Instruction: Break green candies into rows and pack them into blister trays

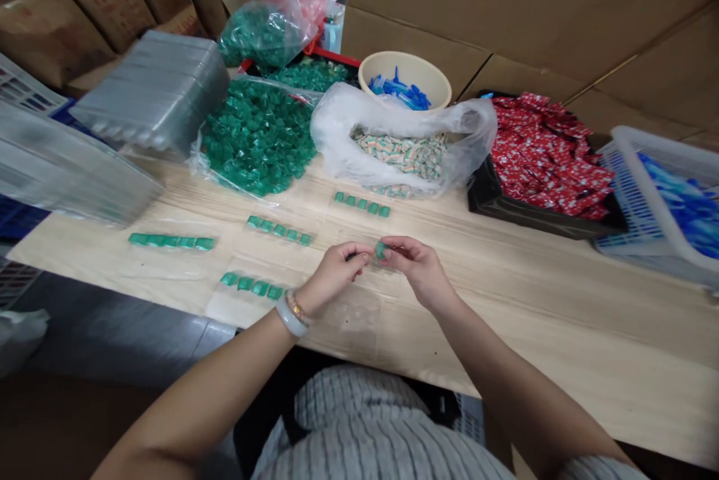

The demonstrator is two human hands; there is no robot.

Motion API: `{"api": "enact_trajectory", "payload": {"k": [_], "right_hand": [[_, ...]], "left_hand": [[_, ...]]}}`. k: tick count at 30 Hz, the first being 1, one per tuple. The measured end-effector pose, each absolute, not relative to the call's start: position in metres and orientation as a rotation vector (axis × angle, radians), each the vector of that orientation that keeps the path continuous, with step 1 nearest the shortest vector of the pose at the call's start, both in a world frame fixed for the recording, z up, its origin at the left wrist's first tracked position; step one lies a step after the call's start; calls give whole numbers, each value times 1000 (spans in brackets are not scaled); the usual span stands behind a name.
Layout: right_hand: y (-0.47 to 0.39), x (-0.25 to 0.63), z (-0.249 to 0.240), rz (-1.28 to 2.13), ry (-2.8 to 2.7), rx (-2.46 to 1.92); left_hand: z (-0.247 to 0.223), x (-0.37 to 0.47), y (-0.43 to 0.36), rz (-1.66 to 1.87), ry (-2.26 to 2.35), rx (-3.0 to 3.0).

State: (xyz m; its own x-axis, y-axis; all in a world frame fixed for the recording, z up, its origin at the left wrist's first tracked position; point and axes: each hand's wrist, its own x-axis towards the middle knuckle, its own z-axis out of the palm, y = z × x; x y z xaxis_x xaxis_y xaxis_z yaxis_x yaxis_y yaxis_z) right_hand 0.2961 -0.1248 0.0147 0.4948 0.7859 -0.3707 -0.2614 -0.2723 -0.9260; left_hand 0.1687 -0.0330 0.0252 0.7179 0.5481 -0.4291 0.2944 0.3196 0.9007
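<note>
Over the wooden table, my right hand (421,268) pinches a small green piece (380,248) between thumb and fingertips. Just to its left, my left hand (337,274) has its fingers closed in a pinch; what they hold, if anything, is too small to make out. Beneath both hands lies a clear plastic tray (351,319). Rows of green pieces sit in other clear trays nearby: one row (252,285) beside my left wrist, another (279,230) beyond it, a third (362,204) ahead of my hands, and one row (171,241) farther left.
A bag of green pieces (258,139) lies behind the trays, beside a bag of striped pieces (401,154). A cream bowl (438,79) holds blue items. Red packets (544,158) and a white basket (663,210) stand right; stacked clear trays (157,87) stand left.
</note>
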Motion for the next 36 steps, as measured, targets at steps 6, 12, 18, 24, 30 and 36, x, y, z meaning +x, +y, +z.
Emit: {"api": "enact_trajectory", "payload": {"k": [6,12,18,24,30,36], "right_hand": [[-119,283,26,1056,-314,-1384],[-120,286,28,1225,-400,-1383],[-118,303,32,1380,-571,-1364],[-107,318,37,1434,-858,-1510],[-98,325,52,960,-1686,-1808],[-103,316,56,469,-2018,-2012]], "left_hand": [[22,175,-45,525,818,1441],[23,171,-34,342,685,1330],[29,171,-20,98,597,1030],[31,177,-9,52,655,1147],[36,181,-3,153,594,1611],[44,179,-7,337,448,2015]]}}
